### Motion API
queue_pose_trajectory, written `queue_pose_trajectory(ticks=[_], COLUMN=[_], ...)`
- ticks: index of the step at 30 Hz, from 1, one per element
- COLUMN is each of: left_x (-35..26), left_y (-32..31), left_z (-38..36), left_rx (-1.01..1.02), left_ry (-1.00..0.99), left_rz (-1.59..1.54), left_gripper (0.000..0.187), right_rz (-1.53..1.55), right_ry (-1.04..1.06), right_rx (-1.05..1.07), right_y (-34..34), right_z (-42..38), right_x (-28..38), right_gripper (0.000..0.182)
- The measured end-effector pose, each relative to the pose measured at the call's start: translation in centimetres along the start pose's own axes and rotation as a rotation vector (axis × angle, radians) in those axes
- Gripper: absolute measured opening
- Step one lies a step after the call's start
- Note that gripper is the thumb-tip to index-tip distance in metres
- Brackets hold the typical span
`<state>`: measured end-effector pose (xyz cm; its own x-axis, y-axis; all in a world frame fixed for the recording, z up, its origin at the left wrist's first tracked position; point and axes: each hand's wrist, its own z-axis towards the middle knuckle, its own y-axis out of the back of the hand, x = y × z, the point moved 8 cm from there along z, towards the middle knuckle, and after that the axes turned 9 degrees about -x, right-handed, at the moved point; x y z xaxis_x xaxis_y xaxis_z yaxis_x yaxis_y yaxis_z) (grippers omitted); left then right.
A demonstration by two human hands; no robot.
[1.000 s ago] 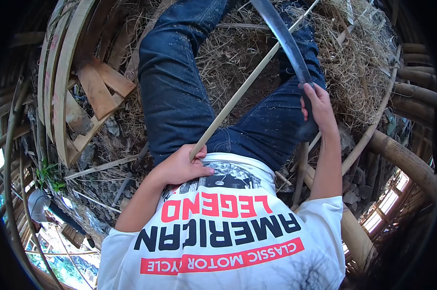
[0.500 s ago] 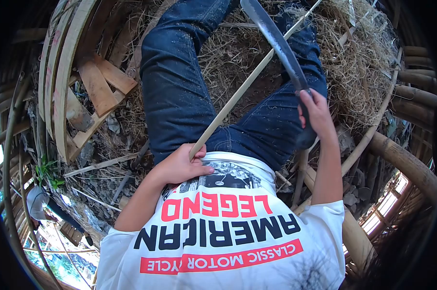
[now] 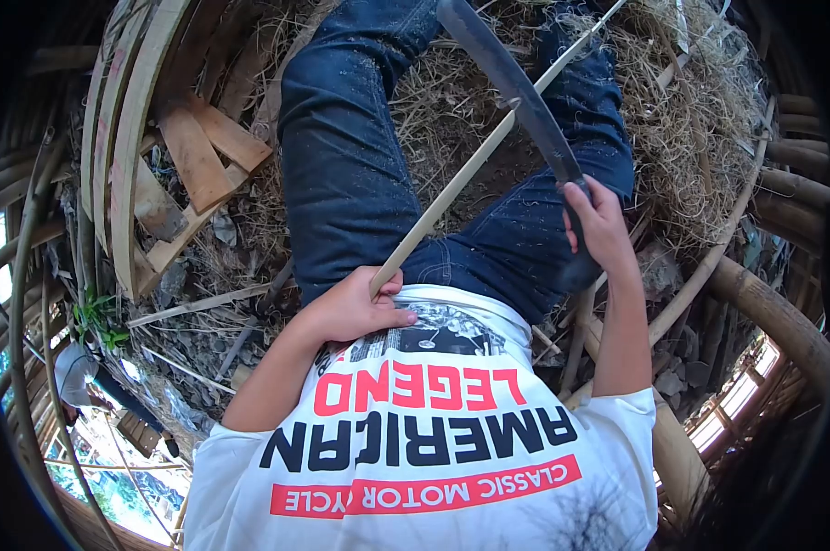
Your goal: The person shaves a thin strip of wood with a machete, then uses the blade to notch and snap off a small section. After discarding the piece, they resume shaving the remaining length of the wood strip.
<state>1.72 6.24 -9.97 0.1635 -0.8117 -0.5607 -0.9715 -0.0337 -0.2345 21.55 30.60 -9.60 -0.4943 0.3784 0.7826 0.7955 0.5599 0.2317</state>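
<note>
My left hand (image 3: 364, 308), at my waist, is closed around the near end of a long, thin bamboo strip (image 3: 456, 185). The strip slants away up and to the right between my legs, across my right thigh. My right hand (image 3: 600, 220) grips the dark handle of a machete (image 3: 536, 115), whose curved blade points up and to the left. The blade crosses over the strip, and a small pale curl of shaving shows at its edge where they meet. The strip's end inside my left fist is hidden.
Long curved planks (image 3: 125, 138) and short wood pieces (image 3: 199, 156) lie on the left. A heap of fine shavings (image 3: 690, 129) spreads at the upper right. Thick bamboo poles (image 3: 768, 308) stand at the right. Another person (image 3: 79, 372) is at the lower left, beyond bamboo bars.
The machete blade has shifted slightly down and left along the strip, and a small curl now shows at its edge. The whole view has moved a little.
</note>
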Motion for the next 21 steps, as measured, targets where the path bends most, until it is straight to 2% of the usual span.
queue_pose_trajectory(ticks=[3,8,11,14,18,19,21], left_x=[-0.7,-0.4,-0.5,-0.5,-0.5,-0.7,-0.3], left_y=[-0.3,-0.1,-0.4,-0.1,-0.4,-0.4,-0.2], left_z=[0.0,0.2,-0.2,0.0,0.1,0.1,0.0], left_rx=[-0.023,-0.025,-0.032,-0.04,-0.009,-0.02,-0.03], left_ry=[-0.04,-0.024,-0.015,-0.002,-0.008,-0.029,-0.014], left_rz=[0.042,0.023,0.016,0.04,-0.002,0.023,0.01], left_gripper=[0.051,0.051,0.05,0.049,0.049,0.049,0.049], right_rz=[0.026,-0.02,0.066,-0.008,0.064,0.121,0.085], right_ry=[0.009,0.003,-0.002,0.02,0.07,-0.004,-0.025], right_rx=[-0.074,0.038,-0.09,0.051,-0.048,-0.073,0.037], right_y=[1.1,-0.8,-0.7,-2.6,-1.3,-2.1,-3.7], right_z=[0.8,-0.2,0.1,-1.2,-0.7,-1.3,-2.5], right_x=[0.1,0.0,0.0,-0.3,-0.6,-0.8,-1.1], right_gripper=[0.026,0.026,0.024,0.025,0.024,0.023,0.024])
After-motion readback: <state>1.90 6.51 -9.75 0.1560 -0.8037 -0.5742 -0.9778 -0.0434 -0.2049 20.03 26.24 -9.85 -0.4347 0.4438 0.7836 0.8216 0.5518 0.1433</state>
